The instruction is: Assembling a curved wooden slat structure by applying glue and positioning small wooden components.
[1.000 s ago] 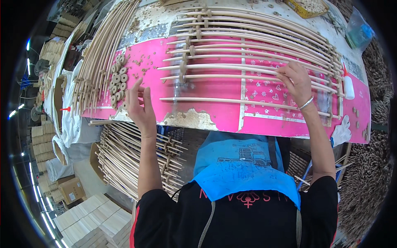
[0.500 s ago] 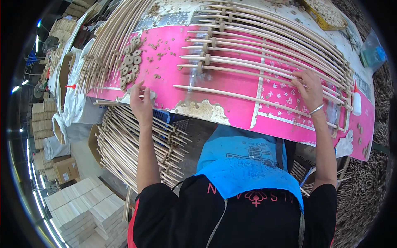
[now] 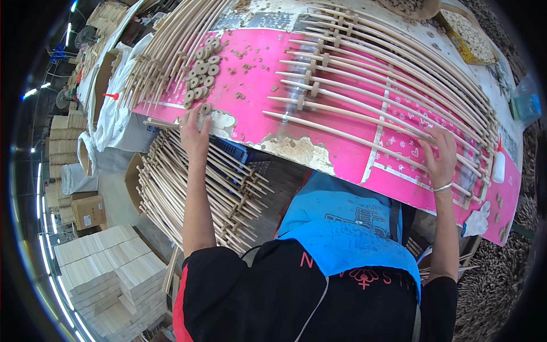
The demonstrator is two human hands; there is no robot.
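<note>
Round wooden discs [image 3: 200,69] with centre holes lie in a cluster on the pink table covering, left of the middle. At its near end, my left hand [image 3: 195,135] pinches one wooden disc [image 3: 205,108] between thumb and fingers. Pale wooden rods [image 3: 347,117] with tapered ends lie side by side across the right half, most carrying a disc near the left end. The nearest rod [image 3: 336,135] shows no disc there. Over the right part of the rods, my right hand [image 3: 440,157] has its fingers closed around a rod; the exact contact is partly hidden.
More rods [image 3: 171,51] with discs lie at the back left. A white glue bottle [image 3: 498,165] with a red tip and a white glove [image 3: 477,219] are at the right. Below the table edge, many rods [image 3: 194,188] fill a container. A yellow tray [image 3: 470,43] holds small wooden pieces.
My left hand has gone from open fingers to pinching a disc near the cluster. My right hand has shifted toward the nearer rods. The whole view has turned slightly.
</note>
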